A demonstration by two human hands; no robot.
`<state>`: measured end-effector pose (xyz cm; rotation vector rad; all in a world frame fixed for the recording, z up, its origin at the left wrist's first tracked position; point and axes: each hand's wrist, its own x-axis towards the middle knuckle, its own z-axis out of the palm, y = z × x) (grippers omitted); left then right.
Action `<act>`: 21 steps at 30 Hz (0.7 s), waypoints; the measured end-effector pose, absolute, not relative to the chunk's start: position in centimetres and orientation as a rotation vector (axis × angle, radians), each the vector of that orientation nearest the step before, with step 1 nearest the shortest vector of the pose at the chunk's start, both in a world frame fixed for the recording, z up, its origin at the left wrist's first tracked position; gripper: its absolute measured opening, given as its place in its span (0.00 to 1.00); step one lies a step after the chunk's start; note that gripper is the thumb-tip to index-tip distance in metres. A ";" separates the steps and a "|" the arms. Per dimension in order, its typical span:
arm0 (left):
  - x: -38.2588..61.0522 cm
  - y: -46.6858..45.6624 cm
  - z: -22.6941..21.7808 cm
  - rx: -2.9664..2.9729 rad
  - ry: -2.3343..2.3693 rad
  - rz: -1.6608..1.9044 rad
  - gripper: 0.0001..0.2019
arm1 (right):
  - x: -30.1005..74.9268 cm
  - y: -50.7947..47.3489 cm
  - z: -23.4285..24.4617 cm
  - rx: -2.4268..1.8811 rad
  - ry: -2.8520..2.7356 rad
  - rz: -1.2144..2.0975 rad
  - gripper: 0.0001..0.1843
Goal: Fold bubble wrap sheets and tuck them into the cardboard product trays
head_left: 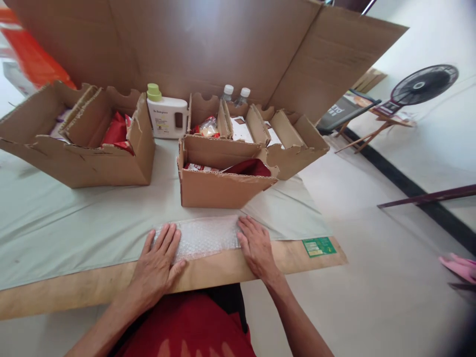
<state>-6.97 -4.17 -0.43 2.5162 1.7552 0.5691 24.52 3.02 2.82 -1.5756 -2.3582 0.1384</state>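
A strip of clear bubble wrap (208, 237) lies flat along the front of the table, partly on the pale green cloth and partly on the bare wooden edge. My left hand (159, 263) rests palm down on its left end, fingers stretched out and thumb apart. On the right end lies my right hand (256, 246), also flat, with its fingers extended and close together. Just beyond the wrap stands a small cardboard box (219, 189) holding a dark red packet (251, 167) and another printed packet.
Larger divided cardboard boxes stand at left (111, 171) and back right (290, 161). Between them is a white bottle (168, 116) with a green cap. Two clear bottles stand behind. A tall cardboard panel (223, 44) backs the table. A black fan (424, 85) is at right.
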 end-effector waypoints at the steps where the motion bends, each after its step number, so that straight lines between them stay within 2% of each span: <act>1: -7.0 -4.0 -0.3 2.493 1.754 0.601 0.28 | 24.6 3.3 3.3 -1.576 -2.314 0.119 0.22; 6: -8.3 -2.1 1.2 2.275 1.942 0.817 0.21 | 21.5 5.5 4.4 -1.560 -2.288 0.234 0.18; 8: -8.9 -1.0 1.5 2.189 2.015 0.780 0.20 | 20.5 6.1 4.4 -1.578 -2.283 0.307 0.13; 11: -9.4 0.0 1.6 2.123 2.015 0.721 0.13 | 20.4 5.9 4.5 -1.583 -2.237 0.369 0.06; 14: -10.0 -0.7 2.1 2.032 1.940 0.760 0.05 | 21.3 4.3 5.3 -1.578 -2.194 0.469 0.07; 17: -11.9 -1.6 4.2 1.939 1.901 0.752 0.05 | 21.4 1.6 6.1 -1.538 -2.101 0.729 0.06; 19: -13.6 -1.0 6.3 1.918 1.930 0.747 0.10 | 20.4 -0.3 6.2 -1.460 -1.979 0.986 0.12; 21: -14.7 0.9 8.2 1.972 1.998 0.772 0.18 | 18.4 -2.1 5.8 -1.369 -1.908 1.163 0.25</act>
